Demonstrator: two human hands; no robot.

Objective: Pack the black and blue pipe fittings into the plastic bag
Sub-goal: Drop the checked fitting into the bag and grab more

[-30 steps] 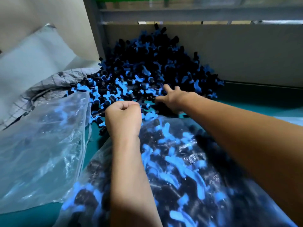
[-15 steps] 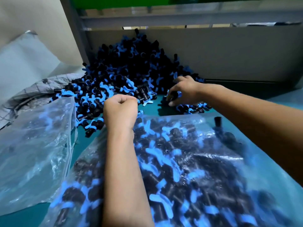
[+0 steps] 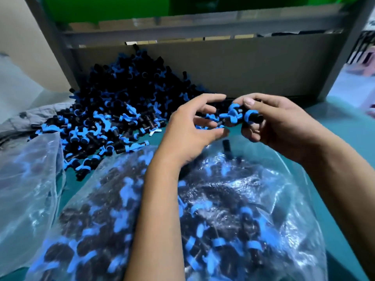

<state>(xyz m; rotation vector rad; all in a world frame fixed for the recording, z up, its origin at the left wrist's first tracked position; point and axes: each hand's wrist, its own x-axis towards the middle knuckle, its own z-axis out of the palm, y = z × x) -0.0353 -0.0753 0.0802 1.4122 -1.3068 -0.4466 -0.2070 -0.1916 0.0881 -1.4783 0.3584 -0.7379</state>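
A big heap of black and blue pipe fittings [image 3: 121, 110] lies on the teal table against a grey board. In front of me a clear plastic bag [image 3: 233, 209] holds many fittings. My right hand [image 3: 278, 122] grips a small bunch of fittings [image 3: 241, 115] above the bag's far edge. My left hand [image 3: 192, 126] hovers just left of that bunch with fingers spread and relaxed, close to the fittings; whether it touches them I cannot tell. One black fitting [image 3: 226, 145] is in the air under the hands.
A second clear plastic bag [image 3: 26, 189] lies at the left. Grey cloth [image 3: 36, 116] sits beyond it. The grey board [image 3: 243, 65] and frame close off the back. Teal table surface [image 3: 334, 126] shows at the right.
My right hand has lifted a bunch of fittings from the heap toward the bag. My left hand, a fist on the bag's edge before, has opened and moved right to meet it.
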